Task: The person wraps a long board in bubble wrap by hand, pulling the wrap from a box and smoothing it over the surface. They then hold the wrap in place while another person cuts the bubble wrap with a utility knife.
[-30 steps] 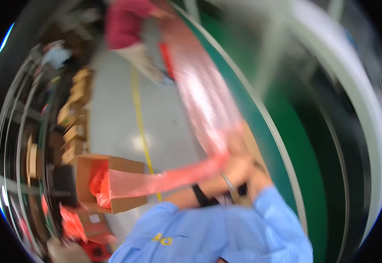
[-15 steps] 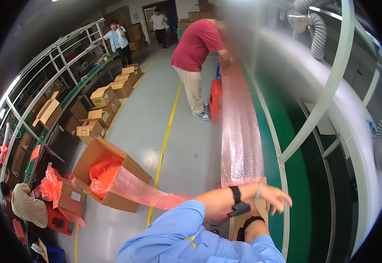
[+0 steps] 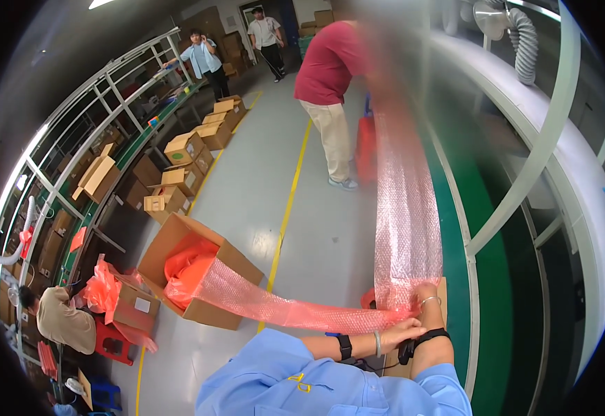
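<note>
A long strip of pink bubble wrap point(image 3: 408, 208) runs down the bench toward me. Near my hands it bunches and bends left, hanging across to an open cardboard box point(image 3: 240, 279) of red-pink plastic on the floor. My right hand point(image 3: 427, 292) is closed on the bunched wrap at the bench's near end, its fingertips hidden. Beside my right wrist, my left hand point(image 3: 401, 332) has its fingers closed at the lower edge of the wrap. Cardboard point(image 3: 399, 369) shows below my hands. Black straps circle both my wrists.
A person in a red shirt point(image 3: 330, 62) bends over the far end of the strip. Opened boxes point(image 3: 184, 149) line the left bench. A seated person point(image 3: 65, 319) is at lower left; two people stand far back. A white frame post point(image 3: 524, 180) rises at right.
My left hand, earlier raised with fingers spread over my right arm, has come down and left to the wrap's edge. My right hand now shows. The view has shifted left.
</note>
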### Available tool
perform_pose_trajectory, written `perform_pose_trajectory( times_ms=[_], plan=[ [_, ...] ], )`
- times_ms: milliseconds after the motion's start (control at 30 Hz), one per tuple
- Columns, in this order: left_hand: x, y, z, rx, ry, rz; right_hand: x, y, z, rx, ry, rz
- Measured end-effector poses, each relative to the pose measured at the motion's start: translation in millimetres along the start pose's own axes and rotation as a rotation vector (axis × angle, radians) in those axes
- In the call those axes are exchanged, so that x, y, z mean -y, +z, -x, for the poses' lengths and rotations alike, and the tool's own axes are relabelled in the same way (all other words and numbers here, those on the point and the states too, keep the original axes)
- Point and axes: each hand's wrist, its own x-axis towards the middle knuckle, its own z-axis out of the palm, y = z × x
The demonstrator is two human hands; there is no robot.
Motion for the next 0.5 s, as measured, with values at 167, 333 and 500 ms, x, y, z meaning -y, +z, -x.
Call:
perform_pose_trajectory(
  times_ms=[167,333,500],
  plan=[
    [-6,-5,7,0.187,0.145,-0.283,-4,-3,7,0.088,-0.007,0.183],
    [-40,-11,8,0.223,0.091,-0.491,55,-32,69,-0.012,-0.193,-0.302],
    [-47,-14,7,0.236,-0.096,-0.301,56,-4,17,-0.079,0.054,0.130]
  ],
)
